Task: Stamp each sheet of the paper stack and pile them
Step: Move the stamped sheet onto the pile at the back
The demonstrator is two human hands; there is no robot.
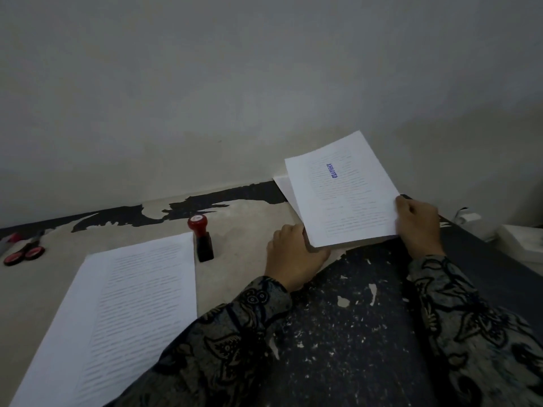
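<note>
grip: we hold the stamped bundle (342, 195) at its near corners, left hand (289, 257) and right hand (418, 223) curled on it | bundle: raised at right, long axis running away from us | unstamped stack (123, 312): flat at left, nearer left hand | stamp (201, 240): upright between them

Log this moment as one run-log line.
left hand + right hand: grip stamped pile | stamp: upright, untouched | unstamped stack: waiting

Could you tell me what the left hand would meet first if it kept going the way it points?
The left hand already touches the stamped stack; beyond that, probably the wall, though depth is unclear.
</note>
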